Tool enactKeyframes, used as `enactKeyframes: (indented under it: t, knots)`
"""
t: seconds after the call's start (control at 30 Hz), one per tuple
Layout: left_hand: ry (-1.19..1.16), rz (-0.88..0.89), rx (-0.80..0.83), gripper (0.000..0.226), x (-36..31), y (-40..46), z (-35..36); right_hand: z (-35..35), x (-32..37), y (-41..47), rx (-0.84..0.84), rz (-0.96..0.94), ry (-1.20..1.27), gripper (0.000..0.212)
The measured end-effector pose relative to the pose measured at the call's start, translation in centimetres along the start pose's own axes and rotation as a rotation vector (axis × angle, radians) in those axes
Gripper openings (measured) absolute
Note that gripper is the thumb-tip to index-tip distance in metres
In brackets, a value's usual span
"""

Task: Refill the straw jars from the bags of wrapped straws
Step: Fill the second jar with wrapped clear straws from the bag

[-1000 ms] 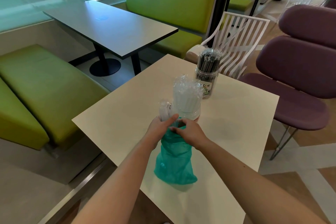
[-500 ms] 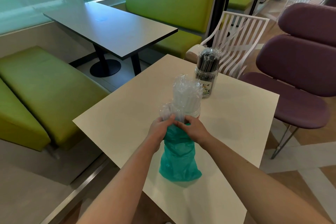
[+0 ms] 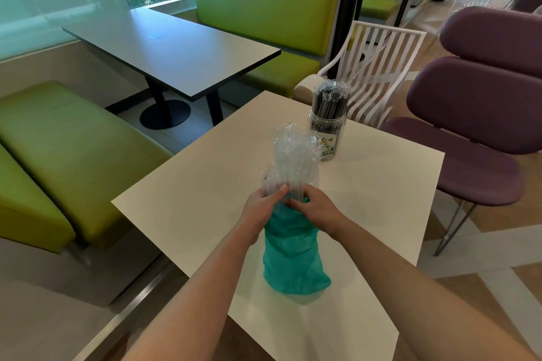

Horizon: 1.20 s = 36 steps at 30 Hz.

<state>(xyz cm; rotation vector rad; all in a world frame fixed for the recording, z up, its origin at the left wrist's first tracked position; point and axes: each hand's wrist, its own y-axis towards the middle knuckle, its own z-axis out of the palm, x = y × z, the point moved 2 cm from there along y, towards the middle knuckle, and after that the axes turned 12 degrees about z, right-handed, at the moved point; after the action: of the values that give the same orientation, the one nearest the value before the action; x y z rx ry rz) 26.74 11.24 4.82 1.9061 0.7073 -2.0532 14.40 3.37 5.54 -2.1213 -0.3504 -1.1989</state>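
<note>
Gripping teal bag mouth: left hand, right hand, fingers curled.

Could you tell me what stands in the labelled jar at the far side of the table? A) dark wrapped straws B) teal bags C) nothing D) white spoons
A: the labelled jar beyond the hands is packed with upright dark wrapped straws, apart from the teal bag.
</note>
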Motion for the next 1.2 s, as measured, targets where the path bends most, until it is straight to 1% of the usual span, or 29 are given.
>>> enactKeyframes:
  t: [0.1, 0.17, 0.23, 0.33, 0.43, 0.57, 0.7, 0.77, 0.9, 1.1, 1.2]
  knots:
    - [0.006, 0.002, 0.016, 0.032, -0.1, 0.2, 0.2, 0.0, -0.1, -0.2, 0.031, -0.008, 0.071, 0.040]
    - [0.013, 0.032, 0.018, 0.029, -0.4, 0.3, 0.2, 0.2, 0.0, -0.3, 0.045, -0.017, 0.118, 0.032]
    - [0.046, 0.065, 0.000, 0.026, -0.5, 0.4, 0.2, 0.1, 0.3, -0.2, 0.025, -0.027, 0.114, 0.022]
    - [0.226, 0.099, -0.093, 0.027, -0.5, 0.9, -0.1, -0.6, 0.9, 0.0, -0.068, -0.039, 0.107, 0.022]
    - [0.419, 0.132, -0.119, 0.027, -0.5, 1.6, -0.2, -2.0, 2.7, -0.5, -0.103, -0.118, 0.094, 0.020]
    - [0.581, 0.110, -0.136, 0.041, -1.0, 2.6, 0.1, -4.4, 6.1, -1.9, -0.163, -0.252, 0.059, 0.013]
    - [0.608, 0.068, -0.141, 0.052, -1.9, 3.3, 0.9, -6.3, 9.0, -3.1, -0.244, -0.323, 0.036, 0.015]
    - [0.601, 0.062, -0.130, 0.058, -2.0, 3.5, 1.1, -7.1, 10.0, -3.5, -0.286, -0.349, 0.012, 0.021]
    - [0.612, 0.091, -0.087, 0.059, -1.7, 3.6, 1.1, -8.2, 11.6, -3.9, -0.389, -0.368, 0.035, 0.039]
    - [0.600, 0.085, -0.075, 0.060, -1.3, 4.0, 0.6, -8.1, 12.4, -3.5, -0.571, -0.392, 0.115, 0.043]
    - [0.602, 0.089, -0.078, 0.059, -1.3, 4.1, 0.6, -7.1, 11.8, -2.7, -0.589, -0.401, 0.111, 0.046]
